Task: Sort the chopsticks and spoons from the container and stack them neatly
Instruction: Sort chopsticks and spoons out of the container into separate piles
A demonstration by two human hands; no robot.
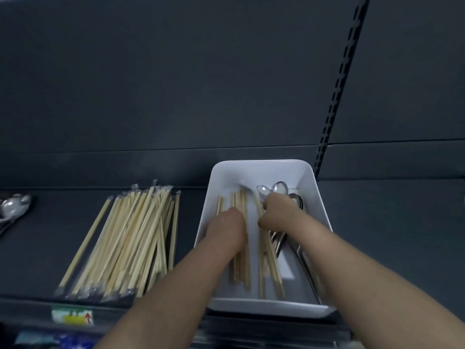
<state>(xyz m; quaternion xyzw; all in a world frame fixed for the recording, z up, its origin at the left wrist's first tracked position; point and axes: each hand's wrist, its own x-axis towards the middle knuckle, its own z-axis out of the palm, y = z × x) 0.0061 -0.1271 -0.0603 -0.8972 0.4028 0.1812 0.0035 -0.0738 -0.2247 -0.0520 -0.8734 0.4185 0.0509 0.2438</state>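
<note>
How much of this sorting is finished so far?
It looks partly done. A pile of wrapped chopsticks lies on the dark shelf, with sorted spoons at the far left. The left hand and right hand are in the white container; blur hides their grip. The loose chopsticks and unsorted spoons there remain to be moved.

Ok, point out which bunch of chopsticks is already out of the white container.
The big wrapped pile on the dark shelf, left of the container; the others lie inside it.
</note>
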